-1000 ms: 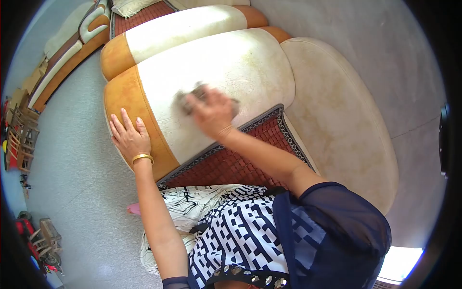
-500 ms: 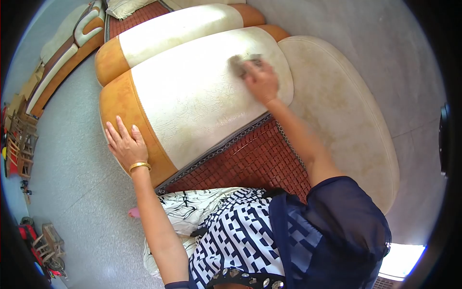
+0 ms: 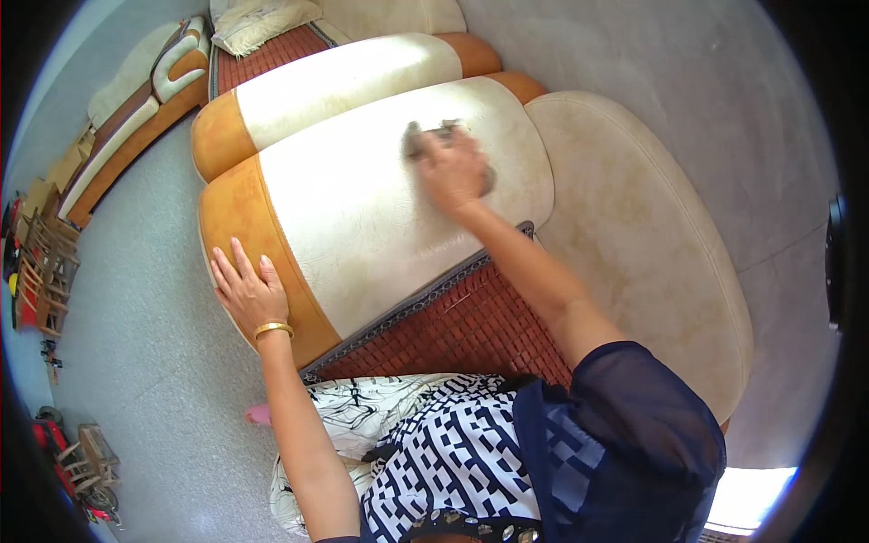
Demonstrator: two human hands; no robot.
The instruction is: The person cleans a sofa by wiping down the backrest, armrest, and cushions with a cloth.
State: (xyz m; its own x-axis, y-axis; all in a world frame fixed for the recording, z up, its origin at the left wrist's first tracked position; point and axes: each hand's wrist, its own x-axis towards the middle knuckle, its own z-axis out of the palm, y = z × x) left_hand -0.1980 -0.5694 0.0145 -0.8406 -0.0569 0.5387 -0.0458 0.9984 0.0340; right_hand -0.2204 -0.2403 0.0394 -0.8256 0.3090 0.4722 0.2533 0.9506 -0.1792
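My left hand (image 3: 249,290), a gold bangle at its wrist, lies flat with fingers spread on the orange end panel (image 3: 240,213) of a sofa armrest. The armrest's broad cream top (image 3: 353,208) has fine creases and greyish smudges. On its far right part, my right hand (image 3: 453,172) presses down a dark grey-brown cloth (image 3: 416,142), blurred by motion. Bits of the cloth show beyond the fingertips and beside the palm; the rest is hidden under the hand.
Behind stands a second cream-and-orange armrest (image 3: 353,81). A stained beige backrest (image 3: 634,217) rises on the right against a grey wall (image 3: 661,72). A red-brown tile mat (image 3: 453,326) covers the seat before me. Wooden stools (image 3: 45,271) stand at far left on the speckled floor (image 3: 145,317).
My right hand has slid left and slightly toward me over the cream surface with the cloth. My left hand stays on the orange panel. The whole view has shifted slightly downward.
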